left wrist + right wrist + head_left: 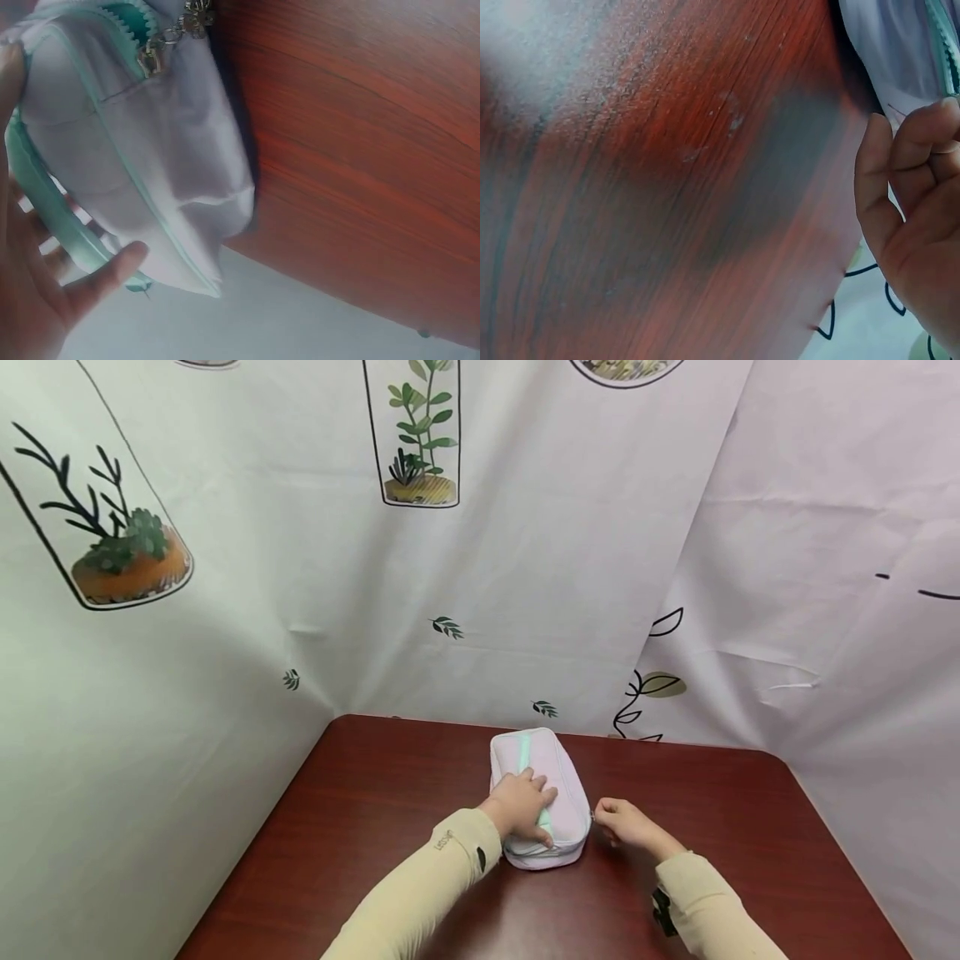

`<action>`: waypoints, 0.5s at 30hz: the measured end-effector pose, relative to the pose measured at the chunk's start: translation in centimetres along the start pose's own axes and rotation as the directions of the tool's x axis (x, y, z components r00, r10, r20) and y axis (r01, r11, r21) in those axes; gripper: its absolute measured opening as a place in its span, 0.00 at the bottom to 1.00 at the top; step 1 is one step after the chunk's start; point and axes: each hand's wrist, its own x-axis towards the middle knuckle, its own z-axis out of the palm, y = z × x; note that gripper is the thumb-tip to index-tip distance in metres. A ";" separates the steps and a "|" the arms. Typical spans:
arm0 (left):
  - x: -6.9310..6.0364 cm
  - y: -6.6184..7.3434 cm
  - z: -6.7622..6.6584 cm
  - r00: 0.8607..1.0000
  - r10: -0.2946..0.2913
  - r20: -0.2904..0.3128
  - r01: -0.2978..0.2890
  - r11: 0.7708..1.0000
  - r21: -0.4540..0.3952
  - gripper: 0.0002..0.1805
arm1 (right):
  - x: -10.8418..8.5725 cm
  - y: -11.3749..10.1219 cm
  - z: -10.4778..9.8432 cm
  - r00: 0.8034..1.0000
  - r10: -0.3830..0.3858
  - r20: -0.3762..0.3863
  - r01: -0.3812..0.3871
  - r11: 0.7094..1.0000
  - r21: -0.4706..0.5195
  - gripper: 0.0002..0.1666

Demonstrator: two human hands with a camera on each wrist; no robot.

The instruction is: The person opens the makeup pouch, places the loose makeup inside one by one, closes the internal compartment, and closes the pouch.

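A lavender zip pencil case (566,789) with a mint strap (52,199) lies on the table. My left hand (521,806) rests on top of it with fingers spread, the strap under the palm. At the case's right side, my right hand (626,825) pinches the zipper pull (592,816) between thumb and curled fingers; the pull is mostly hidden by them. In the left wrist view, metal zipper sliders (152,58) show beside a parted stretch of mint teeth (135,26). The right wrist view shows more of the zipper (951,60) above the fingertips.
The dark red-brown wooden table (375,793) extends around the case. Behind it and at both sides hangs a pale cloth (517,568) printed with plants, meeting the table's back edge.
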 end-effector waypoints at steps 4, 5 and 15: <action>0.4 0.6 -0.4 0.997 -0.066 0.028 0.066 0.998 0.007 0.45 | 0.0 0.1 -0.1 1.000 0.013 -0.004 -0.013 1.000 0.007 0.11; 0.5 0.8 -0.5 0.996 -0.082 0.039 0.082 0.997 0.012 0.45 | 0.0 0.1 -0.1 1.000 0.014 -0.003 -0.014 1.000 0.010 0.11; 1.4 2.4 -0.7 0.967 -0.226 0.113 0.221 0.974 0.057 0.47 | 0.1 0.6 -0.2 1.000 0.003 -0.027 -0.002 0.999 0.035 0.11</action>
